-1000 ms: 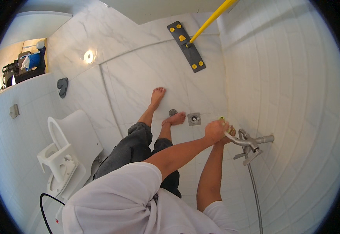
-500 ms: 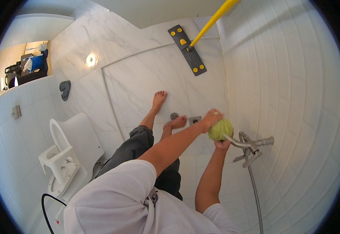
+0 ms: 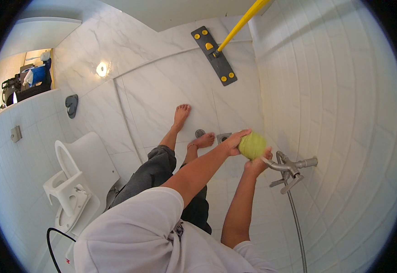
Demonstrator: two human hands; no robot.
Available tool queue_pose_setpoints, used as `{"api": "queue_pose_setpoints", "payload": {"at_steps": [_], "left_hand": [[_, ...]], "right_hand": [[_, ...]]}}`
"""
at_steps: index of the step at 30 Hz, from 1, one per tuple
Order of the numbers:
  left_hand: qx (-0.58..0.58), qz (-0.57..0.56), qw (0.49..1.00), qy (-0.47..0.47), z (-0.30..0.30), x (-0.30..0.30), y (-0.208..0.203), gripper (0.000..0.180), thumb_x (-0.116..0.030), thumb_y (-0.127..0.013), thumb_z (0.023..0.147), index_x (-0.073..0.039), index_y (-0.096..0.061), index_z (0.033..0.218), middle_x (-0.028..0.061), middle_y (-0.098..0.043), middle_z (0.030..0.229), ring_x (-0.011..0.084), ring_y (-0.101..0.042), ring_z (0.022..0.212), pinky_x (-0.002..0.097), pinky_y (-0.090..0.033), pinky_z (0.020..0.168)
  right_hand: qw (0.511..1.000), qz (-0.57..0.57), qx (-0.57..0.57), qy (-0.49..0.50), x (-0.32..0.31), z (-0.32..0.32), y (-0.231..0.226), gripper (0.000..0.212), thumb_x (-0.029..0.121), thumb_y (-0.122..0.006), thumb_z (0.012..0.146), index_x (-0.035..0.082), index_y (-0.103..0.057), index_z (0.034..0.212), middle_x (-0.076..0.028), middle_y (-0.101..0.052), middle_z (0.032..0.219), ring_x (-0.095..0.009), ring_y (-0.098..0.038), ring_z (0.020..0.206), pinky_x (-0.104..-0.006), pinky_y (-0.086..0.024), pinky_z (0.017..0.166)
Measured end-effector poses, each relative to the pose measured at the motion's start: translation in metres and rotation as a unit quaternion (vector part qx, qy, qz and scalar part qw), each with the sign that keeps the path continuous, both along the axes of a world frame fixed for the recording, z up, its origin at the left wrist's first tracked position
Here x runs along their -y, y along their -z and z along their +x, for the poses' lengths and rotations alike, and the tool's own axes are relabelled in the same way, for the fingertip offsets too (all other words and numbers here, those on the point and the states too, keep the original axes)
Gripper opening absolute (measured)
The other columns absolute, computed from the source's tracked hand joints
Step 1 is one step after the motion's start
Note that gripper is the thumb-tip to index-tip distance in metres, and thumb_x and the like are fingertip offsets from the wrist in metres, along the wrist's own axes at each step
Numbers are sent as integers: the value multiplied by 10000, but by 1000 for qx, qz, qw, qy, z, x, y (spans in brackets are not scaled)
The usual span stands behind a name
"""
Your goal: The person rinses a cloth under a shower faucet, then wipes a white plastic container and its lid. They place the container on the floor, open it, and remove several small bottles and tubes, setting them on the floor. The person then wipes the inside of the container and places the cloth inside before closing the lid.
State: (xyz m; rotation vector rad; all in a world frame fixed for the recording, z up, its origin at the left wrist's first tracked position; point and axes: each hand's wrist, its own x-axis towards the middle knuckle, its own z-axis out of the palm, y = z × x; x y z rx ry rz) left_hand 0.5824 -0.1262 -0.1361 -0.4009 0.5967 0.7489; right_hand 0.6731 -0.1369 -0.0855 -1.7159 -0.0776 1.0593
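Note:
A bundled yellow-green cloth (image 3: 252,145) is held between both of my hands, rounded into a ball. My left hand (image 3: 235,142) grips its left side, fingers curling over the upper edge. Under its lower right side is my right hand (image 3: 256,166), with fingers bent up around it. A metal wall tap (image 3: 285,166) has its spout end right beside my right hand and just below the cloth. I cannot make out whether water runs from it.
A flat mop head (image 3: 214,57) with a yellow pole (image 3: 239,28) lies on the marble-look floor. A floor drain (image 3: 224,138) is near my bare feet. At left are a toilet (image 3: 91,157), a white stool (image 3: 66,189) and a grey slipper (image 3: 71,106). A metal hose (image 3: 297,227) hangs below the tap.
My hands and the cloth have shifted slightly left and away from the spout. The left hand has moved from the cloth's top to its left side, and the cloth looks rounder.

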Motion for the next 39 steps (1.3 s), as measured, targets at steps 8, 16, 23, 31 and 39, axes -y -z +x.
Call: {"api": "queue_pose_setpoints", "payload": {"at_steps": [8, 16, 23, 31, 39], "left_hand": [[-109, 23, 977, 184, -20, 3, 24, 385, -354, -451, 853, -49, -483, 1086, 93, -481, 1128, 221, -427, 1076, 380, -338, 926], [-717, 80, 606, 334, -196, 51, 163, 442, -364, -415, 868, -24, -457, 1148, 134, -400, 1228, 264, -338, 1158, 397, -271, 970], [-742, 272, 444, 423, -202, 72, 187, 464, -362, -392, 879, -6, -458, 1170, 159, -367, 1278, 287, -287, 1207, 399, -230, 999], [-142, -62, 987, 41, -62, 32, 51, 406, -348, -472, 833, -47, -483, 1105, 111, -476, 1126, 236, -445, 1008, 383, -350, 889], [-16, 13, 999, 38, 12, -2, -3, 364, -292, -578, 767, -68, -518, 1047, 82, -580, 987, 200, -575, 852, 357, -454, 773]], "right_hand": [[780, 112, 471, -397, 35, 3, -17, 197, 168, -576, 769, 23, -463, 698, -139, -479, 767, -301, -463, 699, -415, -375, 644], [567, 205, 616, -506, 53, 4, -17, 116, 45, -610, 606, 90, -551, 696, -116, -419, 743, -294, -398, 683, -387, -310, 586], [517, 258, 521, -628, 37, 26, 5, 212, 123, -634, 638, 50, -518, 800, -138, -480, 848, -311, -455, 769, -402, -336, 624], [983, -54, 79, -159, -16, 17, 28, 267, 189, -537, 747, 59, -502, 978, -66, -508, 966, -231, -508, 879, -343, -418, 722], [977, -199, 56, -57, 26, 25, -36, 379, 287, -440, 815, 33, -455, 1096, -92, -507, 1048, -228, -501, 937, -357, -367, 822]]}}
